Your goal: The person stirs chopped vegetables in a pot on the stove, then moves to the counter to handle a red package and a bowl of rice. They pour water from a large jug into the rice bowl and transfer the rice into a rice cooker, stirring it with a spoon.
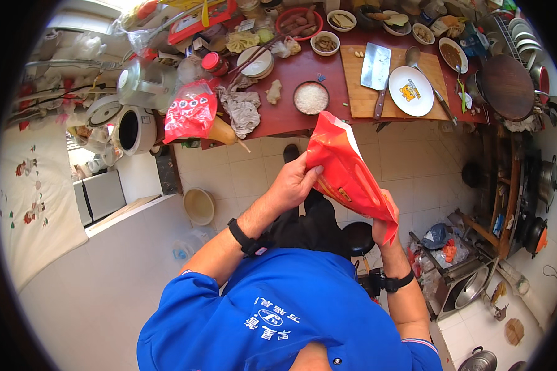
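Observation:
Between my hands is a red plastic bag, tilted with its white-edged top end towards the table. My left hand grips its upper left side, thumb on top. Lower down, my right hand holds the other end from beneath, its fingers partly hidden behind the plastic. Just beyond the bag's top end, a dark-rimmed bowl filled with what looks like white rice sits near the front edge of the red table. A piece of ginger root lies left of the bowl.
A cleaver, a white plate and a ladle lie on the wooden cutting board. At left are a grey cloth, a red-and-white bag and stacked plates. A bucket stands on the floor.

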Demonstrator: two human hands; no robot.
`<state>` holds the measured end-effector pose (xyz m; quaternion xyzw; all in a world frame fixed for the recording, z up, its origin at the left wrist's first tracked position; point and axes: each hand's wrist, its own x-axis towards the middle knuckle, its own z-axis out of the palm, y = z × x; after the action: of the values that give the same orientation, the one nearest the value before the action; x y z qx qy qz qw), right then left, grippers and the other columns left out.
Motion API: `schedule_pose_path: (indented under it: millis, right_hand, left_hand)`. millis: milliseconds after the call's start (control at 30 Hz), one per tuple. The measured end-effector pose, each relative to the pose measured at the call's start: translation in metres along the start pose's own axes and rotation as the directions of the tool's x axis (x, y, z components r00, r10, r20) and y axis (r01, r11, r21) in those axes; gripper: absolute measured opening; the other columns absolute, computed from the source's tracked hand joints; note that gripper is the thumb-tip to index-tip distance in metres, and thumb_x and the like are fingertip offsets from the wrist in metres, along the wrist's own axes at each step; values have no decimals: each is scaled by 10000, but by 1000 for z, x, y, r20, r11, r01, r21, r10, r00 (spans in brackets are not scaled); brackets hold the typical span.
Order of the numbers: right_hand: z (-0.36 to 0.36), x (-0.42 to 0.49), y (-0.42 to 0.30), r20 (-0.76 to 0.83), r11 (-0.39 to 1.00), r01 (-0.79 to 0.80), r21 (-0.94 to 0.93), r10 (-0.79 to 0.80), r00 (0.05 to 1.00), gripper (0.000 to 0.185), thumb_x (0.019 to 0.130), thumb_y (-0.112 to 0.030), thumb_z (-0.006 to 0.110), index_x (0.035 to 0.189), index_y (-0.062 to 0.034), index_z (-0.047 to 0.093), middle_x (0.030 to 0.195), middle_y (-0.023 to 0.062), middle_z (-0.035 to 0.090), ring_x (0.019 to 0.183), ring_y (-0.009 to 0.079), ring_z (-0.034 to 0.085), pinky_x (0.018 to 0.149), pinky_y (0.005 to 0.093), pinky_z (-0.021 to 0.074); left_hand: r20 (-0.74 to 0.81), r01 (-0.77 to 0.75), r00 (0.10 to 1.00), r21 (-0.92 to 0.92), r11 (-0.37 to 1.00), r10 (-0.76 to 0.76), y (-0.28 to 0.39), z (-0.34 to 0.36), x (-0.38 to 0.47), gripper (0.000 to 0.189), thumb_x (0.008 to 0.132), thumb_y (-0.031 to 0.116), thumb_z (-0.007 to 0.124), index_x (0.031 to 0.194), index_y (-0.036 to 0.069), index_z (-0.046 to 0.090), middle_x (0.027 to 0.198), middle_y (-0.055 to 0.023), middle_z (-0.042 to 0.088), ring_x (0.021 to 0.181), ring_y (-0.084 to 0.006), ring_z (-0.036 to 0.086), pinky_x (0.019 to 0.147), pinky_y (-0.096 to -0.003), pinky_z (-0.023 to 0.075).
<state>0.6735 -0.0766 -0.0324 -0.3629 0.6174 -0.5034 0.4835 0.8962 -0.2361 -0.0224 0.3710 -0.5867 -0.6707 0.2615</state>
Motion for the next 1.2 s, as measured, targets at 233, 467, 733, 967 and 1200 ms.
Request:
schedule_pose_path:
  millis: [233, 467, 733, 967, 1200]
  right_hand:
    - [47, 6, -57, 72, 943, -10, 331, -14, 997, 244, 1010, -125, 624, 1189, 40, 630, 1130, 83, 682, 1054, 141, 645, 925, 289, 521]
    - [122, 49, -90, 161, 947, 51, 316, -106, 981, 204, 990, -57, 637, 1171, 39, 636, 1088, 66, 697, 1004, 121, 645, 893, 288, 529]
    - [213, 114, -83, 111, 942, 306, 138, -322, 940, 277, 948, -146, 720, 1177, 3, 674, 1129, 120, 731, 1015, 199, 698, 915, 337, 544]
    - [250, 151, -23, 112, 808, 398, -435, -389, 914, 327, 872, -181, 751, 1157, -34, 686, 1152, 165, 714, 1108, 371, 656, 986, 442, 514]
    - [259, 155, -13, 135, 692, 453, -561, -464, 876, 472, 803, -68, 742, 1260, -34, 626, 1223, 172, 685, 1140, 393, 637, 987, 444, 514]
  left_hand:
    - [-123, -74, 990, -79, 994, 64, 27, -37, -23, 340, 1052, 48, 525, 1386, -9, 534, 1264, -39, 647, 1162, -112, 573, 1020, -293, 470]
    - [-246, -246, 943, -67, 967, 223, 50, -125, -16, 376, 1072, 116, 548, 1431, 10, 514, 1332, -57, 623, 1209, -128, 567, 1051, -308, 457]
    - [-314, -323, 908, -98, 941, 278, 68, -228, 11, 278, 1079, 155, 555, 1318, 14, 572, 1245, -56, 664, 1144, -127, 607, 1016, -305, 476]
    - [-382, -106, 923, -115, 988, 54, 0, -276, 38, 245, 1073, 136, 559, 1291, 29, 589, 1215, -32, 662, 1112, -112, 593, 1004, -293, 469]
    - [-353, -102, 935, -189, 977, 29, 0, -304, 31, 319, 1047, 141, 571, 1338, 9, 560, 1283, -64, 622, 1165, -138, 576, 1051, -314, 441]
